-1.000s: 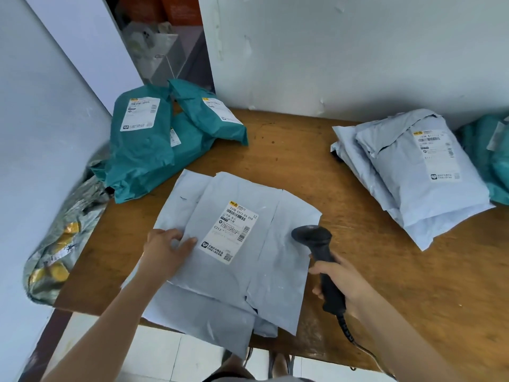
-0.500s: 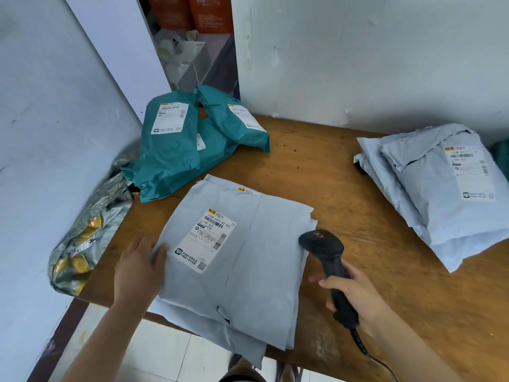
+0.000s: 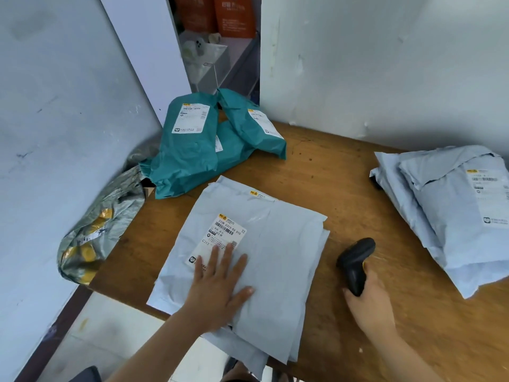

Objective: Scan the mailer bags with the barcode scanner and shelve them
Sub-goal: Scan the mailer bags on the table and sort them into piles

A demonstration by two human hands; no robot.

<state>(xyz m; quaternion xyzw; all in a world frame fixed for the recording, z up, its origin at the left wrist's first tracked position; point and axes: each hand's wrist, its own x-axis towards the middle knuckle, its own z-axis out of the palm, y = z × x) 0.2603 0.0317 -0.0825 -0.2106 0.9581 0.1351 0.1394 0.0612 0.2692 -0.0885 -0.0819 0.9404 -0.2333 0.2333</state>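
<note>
With the left hand (image 3: 217, 288) pressing flat, fingers spread, on the pale grey plastic mailer bag (image 3: 275, 257) at the brown wooden table's (image 3: 344, 188) near edge, partly covering its white paper label (image 3: 223, 235), the black handheld barcode scanner (image 3: 355, 260) gripped by the right hand (image 3: 369, 301) may misread.

Three teal mailers (image 3: 190, 153), one scanner (image 3: 355, 261)

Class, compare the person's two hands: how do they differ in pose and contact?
The left hand lies flat, fingers spread, pressing the grey mailer bag; the right hand curls round the barcode scanner. The left hand overlaps the bag's label; the right hand touches no bag. Both are bare.
</note>
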